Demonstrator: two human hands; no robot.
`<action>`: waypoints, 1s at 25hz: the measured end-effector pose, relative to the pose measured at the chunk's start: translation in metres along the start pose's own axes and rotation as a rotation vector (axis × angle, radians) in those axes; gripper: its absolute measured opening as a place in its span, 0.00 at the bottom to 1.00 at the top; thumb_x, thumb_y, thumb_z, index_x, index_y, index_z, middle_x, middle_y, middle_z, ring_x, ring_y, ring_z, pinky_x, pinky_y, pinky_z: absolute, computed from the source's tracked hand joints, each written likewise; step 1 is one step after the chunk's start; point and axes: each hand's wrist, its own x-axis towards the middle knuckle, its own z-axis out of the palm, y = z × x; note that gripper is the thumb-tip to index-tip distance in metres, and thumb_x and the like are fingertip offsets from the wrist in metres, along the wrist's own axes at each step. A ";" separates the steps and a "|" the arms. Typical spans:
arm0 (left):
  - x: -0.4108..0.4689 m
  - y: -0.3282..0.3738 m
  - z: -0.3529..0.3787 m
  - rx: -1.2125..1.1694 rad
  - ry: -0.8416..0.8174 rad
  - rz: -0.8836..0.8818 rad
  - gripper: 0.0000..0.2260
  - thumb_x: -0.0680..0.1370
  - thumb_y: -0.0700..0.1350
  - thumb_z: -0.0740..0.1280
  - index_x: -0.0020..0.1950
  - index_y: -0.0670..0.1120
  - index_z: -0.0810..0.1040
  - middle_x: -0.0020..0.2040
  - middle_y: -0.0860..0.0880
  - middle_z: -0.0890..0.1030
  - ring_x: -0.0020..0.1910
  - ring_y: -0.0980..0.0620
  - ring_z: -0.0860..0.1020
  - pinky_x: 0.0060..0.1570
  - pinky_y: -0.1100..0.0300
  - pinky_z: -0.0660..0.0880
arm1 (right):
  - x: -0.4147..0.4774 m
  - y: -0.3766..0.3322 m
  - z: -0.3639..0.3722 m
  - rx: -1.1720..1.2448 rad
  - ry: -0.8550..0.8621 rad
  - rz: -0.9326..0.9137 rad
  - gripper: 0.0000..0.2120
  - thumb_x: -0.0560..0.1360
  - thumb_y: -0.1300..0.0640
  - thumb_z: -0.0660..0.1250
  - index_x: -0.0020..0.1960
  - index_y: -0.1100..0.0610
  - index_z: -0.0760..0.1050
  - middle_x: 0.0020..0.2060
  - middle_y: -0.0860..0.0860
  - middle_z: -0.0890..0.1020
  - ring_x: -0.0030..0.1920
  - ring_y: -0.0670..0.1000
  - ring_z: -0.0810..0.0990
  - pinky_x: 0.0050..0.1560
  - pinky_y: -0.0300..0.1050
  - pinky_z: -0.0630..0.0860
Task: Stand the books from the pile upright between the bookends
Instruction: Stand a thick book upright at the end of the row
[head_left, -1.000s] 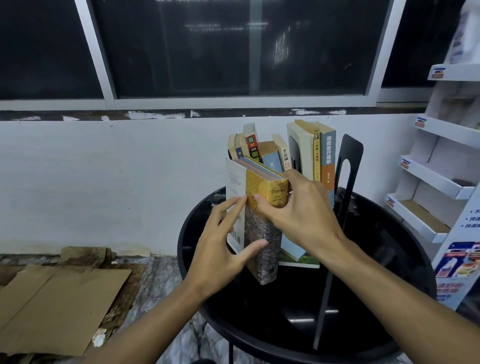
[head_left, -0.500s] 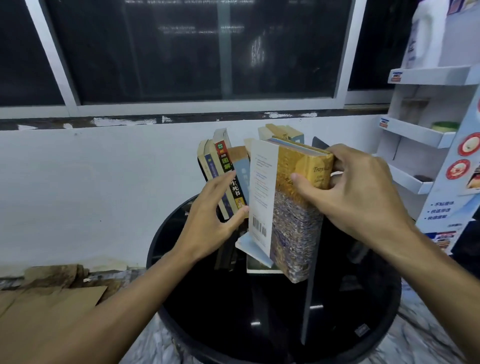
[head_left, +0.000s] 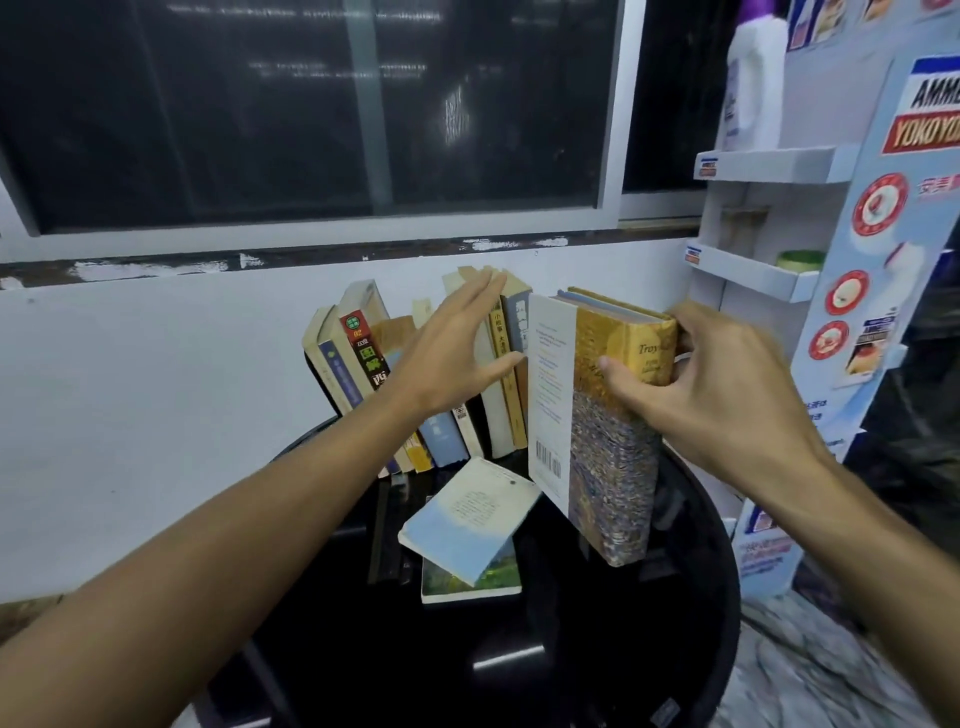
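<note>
ok so rn the right hand (head_left: 727, 400) has the thick gold paperback (head_left: 610, 447) gripped near its top, thumb on the gold cover, other fingers curled round the far side. book's upright-ish w/ the bottom tipped toward the camera, just right of the row of standing books (head_left: 358, 364) at the back of the round black table (head_left: 519, 675). can't tell if its bottom edge is on the table or hovering. left hand (head_left: 452, 353) is flat n open, fingers straight n spread against the row, thumb on a tan spine.

imo the step here = slot the gold one in at the right end of the row. tips:
- use the left hand as a wall so the leaners on the left side don't flop, they're slanting quite a bit
- bottom edge down first, then swing the top in til the white back cover sits flush w/ the neighbour
- it's a fat book so it'll prob stand by itself, but don't let go til it's squared up

bookends: can't rly make them out, hidden behind books/hands, so feel for the right one n snug it up after.

2 left in the pile, a light blue book (head_left: 467, 525) lying skewed on top of a green-cover book (head_left: 467, 586), just in front of the row. watch the gold one's corner doesn't catch them.
</note>
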 end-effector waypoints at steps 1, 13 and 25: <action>0.011 0.000 0.003 0.019 -0.010 0.006 0.40 0.78 0.58 0.70 0.83 0.49 0.52 0.83 0.50 0.54 0.81 0.53 0.53 0.77 0.54 0.53 | 0.002 0.004 0.001 -0.007 -0.004 0.007 0.17 0.70 0.43 0.73 0.40 0.56 0.74 0.32 0.49 0.79 0.33 0.46 0.77 0.33 0.50 0.77; 0.080 -0.006 0.023 0.258 -0.192 0.034 0.32 0.78 0.58 0.70 0.79 0.51 0.64 0.78 0.48 0.67 0.78 0.44 0.63 0.74 0.43 0.62 | 0.022 0.028 0.020 -0.076 -0.048 0.034 0.17 0.71 0.43 0.73 0.42 0.56 0.75 0.32 0.46 0.79 0.34 0.44 0.77 0.32 0.45 0.76; 0.078 -0.024 0.019 0.088 -0.166 0.013 0.22 0.75 0.51 0.76 0.66 0.49 0.76 0.62 0.49 0.80 0.61 0.48 0.77 0.53 0.51 0.81 | 0.061 0.037 0.051 -0.147 -0.066 -0.002 0.18 0.72 0.44 0.72 0.40 0.58 0.72 0.30 0.48 0.73 0.32 0.44 0.71 0.26 0.42 0.63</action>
